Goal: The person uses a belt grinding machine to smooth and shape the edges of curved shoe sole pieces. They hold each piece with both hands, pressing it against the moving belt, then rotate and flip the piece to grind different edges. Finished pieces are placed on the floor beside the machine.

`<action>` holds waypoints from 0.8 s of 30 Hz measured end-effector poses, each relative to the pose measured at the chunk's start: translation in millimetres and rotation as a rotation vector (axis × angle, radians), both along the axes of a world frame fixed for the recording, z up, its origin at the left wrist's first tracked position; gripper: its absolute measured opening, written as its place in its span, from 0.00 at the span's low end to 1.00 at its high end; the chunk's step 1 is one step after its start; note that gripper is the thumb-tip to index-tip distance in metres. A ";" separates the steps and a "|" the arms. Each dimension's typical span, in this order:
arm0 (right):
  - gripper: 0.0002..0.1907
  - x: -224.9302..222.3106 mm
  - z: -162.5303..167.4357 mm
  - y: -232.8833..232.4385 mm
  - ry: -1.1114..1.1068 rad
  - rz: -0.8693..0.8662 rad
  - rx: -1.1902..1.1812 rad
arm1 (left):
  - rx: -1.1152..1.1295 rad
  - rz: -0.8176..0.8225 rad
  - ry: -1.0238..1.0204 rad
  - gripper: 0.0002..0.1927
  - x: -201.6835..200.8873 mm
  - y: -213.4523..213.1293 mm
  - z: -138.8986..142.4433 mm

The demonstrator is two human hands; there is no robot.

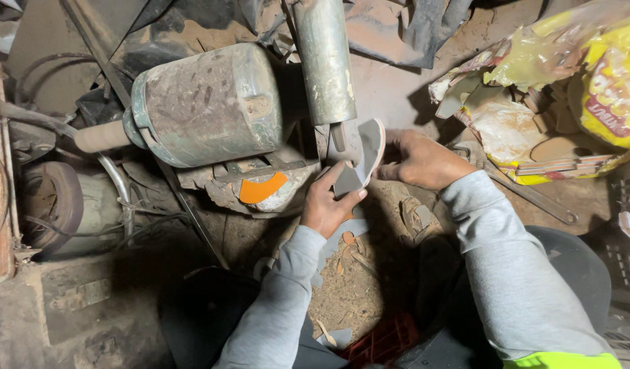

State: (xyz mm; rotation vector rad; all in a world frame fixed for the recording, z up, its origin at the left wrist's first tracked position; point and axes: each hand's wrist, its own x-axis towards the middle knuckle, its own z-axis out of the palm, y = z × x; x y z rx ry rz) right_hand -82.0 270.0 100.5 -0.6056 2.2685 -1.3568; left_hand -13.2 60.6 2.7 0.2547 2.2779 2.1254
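Head view: left hand (327, 205) and right hand (419, 159) both clamp a grey shoe sole (364, 158) between them, just under a rusty metal cylinder (324, 58). A green motor (205, 102) sits beyond the left hand.

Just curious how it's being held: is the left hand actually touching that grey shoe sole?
Touching. The head view shows the left hand pinching the lower end of the grey shoe sole, thumb and fingers wrapped over it.
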 end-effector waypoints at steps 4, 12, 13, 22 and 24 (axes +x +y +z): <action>0.19 -3.2 -4.1 -10.9 -0.018 -0.105 -0.226 | 0.040 -0.027 -0.160 0.29 -11.5 -1.1 15.4; 0.13 -20.3 -11.4 -32.1 0.017 -0.219 -0.323 | 0.325 -0.123 -0.280 0.19 -26.0 -6.4 16.8; 0.12 -19.9 -12.4 -33.1 0.026 -0.220 -0.315 | 0.336 -0.128 -0.280 0.18 -25.2 -6.5 14.6; 0.11 10.9 -13.1 -30.2 0.068 -0.134 -0.271 | 0.316 -0.168 -0.247 0.19 4.9 -6.4 -7.6; 0.12 21.7 -14.1 -27.0 0.130 -0.112 -0.214 | 0.346 -0.172 -0.250 0.21 17.7 -2.4 -16.3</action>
